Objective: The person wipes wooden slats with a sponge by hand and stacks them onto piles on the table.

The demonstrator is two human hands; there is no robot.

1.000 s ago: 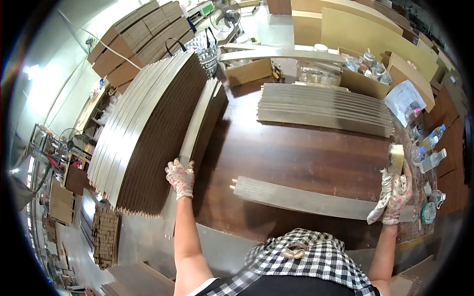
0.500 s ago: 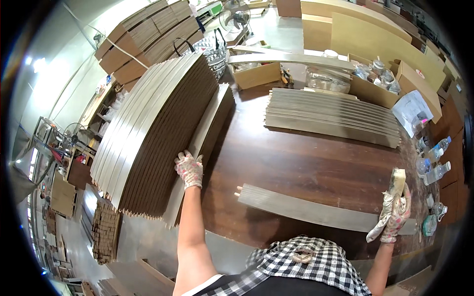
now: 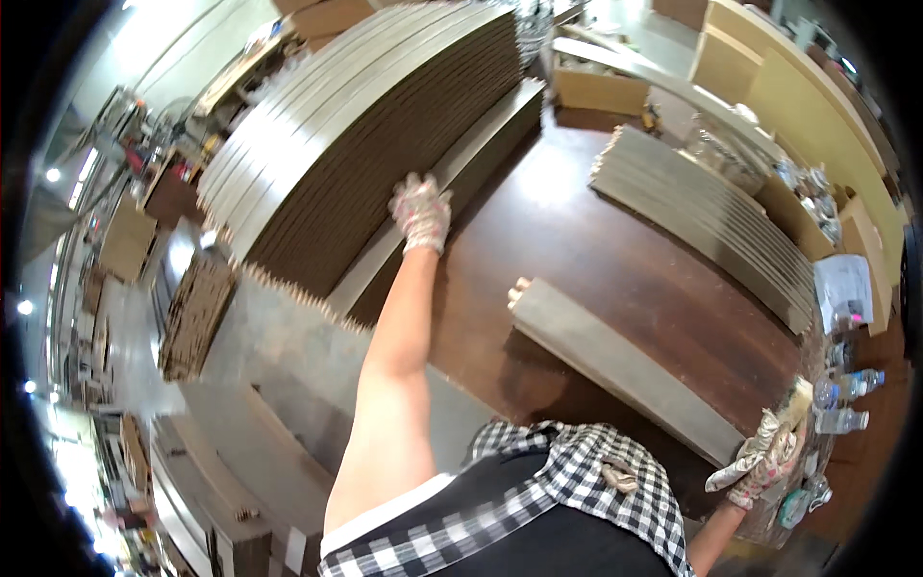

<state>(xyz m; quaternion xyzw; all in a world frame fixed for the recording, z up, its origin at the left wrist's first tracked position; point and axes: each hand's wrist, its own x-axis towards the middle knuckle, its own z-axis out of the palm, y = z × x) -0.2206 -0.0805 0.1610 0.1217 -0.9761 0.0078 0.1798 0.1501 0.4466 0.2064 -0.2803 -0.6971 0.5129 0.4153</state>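
My left hand (image 3: 420, 212), in a patterned glove, reaches out and grips the edge of a long grey board (image 3: 452, 183). That board lies beside a big slanted stack of grey boards (image 3: 356, 125). A single grey board (image 3: 625, 370) lies across the dark brown table (image 3: 567, 231), with wooden dowels (image 3: 519, 288) sticking out of its near end. My right hand (image 3: 764, 457), also gloved, is at that board's other end. It holds a pale brush-like tool (image 3: 798, 394) and a cloth.
A lower stack of grey boards (image 3: 711, 221) lies at the table's far right. Cardboard boxes (image 3: 596, 87) stand behind it. Water bottles (image 3: 846, 389) and a paper sheet (image 3: 846, 288) sit at the right edge. Piles of small panels (image 3: 197, 317) stand on the floor at left.
My left hand has slid farther along the long board beside the big stack. My head has turned left and leaned in. The right hand stays at the single board's end.
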